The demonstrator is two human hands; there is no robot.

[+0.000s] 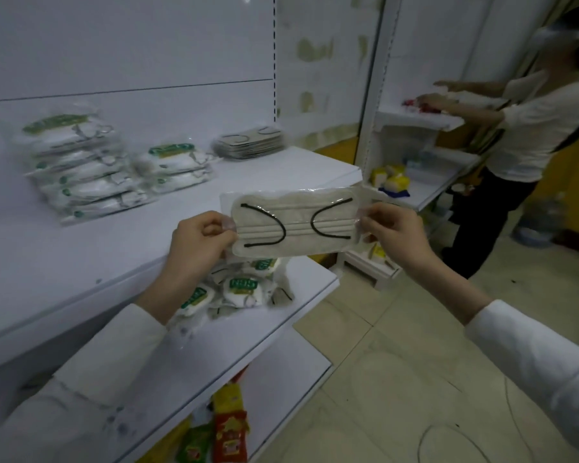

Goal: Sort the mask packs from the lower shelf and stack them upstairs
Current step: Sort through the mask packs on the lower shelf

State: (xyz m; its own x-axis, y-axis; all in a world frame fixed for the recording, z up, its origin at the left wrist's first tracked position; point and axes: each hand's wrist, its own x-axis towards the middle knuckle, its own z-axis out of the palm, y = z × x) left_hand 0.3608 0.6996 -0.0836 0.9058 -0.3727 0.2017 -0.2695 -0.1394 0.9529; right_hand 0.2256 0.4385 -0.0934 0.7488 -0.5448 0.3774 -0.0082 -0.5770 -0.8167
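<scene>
Beige mask pack (295, 225), one, between pinching fingers (212, 228) of left hand (198, 243) and right hand (396, 228); three stacks (174, 165) beyond.

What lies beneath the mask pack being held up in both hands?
A loose pile of green-labelled packs on the lower shelf. The held pack and left hand cover the pile's far part.

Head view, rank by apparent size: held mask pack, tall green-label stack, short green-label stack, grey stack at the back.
1. tall green-label stack and held mask pack: about alike; the pack is nearer the camera, so unranked.
2. short green-label stack.
3. grey stack, farthest back.
</scene>
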